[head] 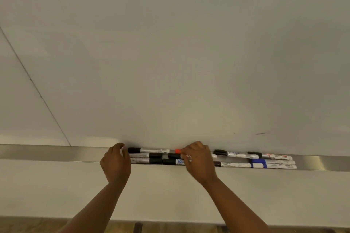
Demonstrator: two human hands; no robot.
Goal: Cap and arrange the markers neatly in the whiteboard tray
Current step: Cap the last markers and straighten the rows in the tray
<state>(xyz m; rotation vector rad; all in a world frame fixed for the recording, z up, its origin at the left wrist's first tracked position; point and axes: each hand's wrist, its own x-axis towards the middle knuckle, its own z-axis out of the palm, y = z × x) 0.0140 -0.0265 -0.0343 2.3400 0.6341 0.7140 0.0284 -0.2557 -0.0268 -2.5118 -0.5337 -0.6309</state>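
Observation:
A long metal tray (pixel 53 152) runs along the bottom of the whiteboard (pixel 170 62). Several white markers with black caps lie in it end to end in rows (pixel 149 156). Further right lie more black-capped markers (pixel 240 154) and two blue-capped ones (pixel 258 163). My left hand (pixel 116 162) rests at the left end of the rows, fingers curled against the marker ends. My right hand (pixel 198 159) lies over the middle of the rows, fingertips pinched on a red-capped marker (pixel 177 150) in the back row. The markers under this hand are hidden.
A thin seam (pixel 37 92) crosses the board at the left. A faint dark stroke (pixel 262 133) marks the board at the right. Below the tray is a pale wall, then a strip of wooden floor (pixel 170 228) at the bottom.

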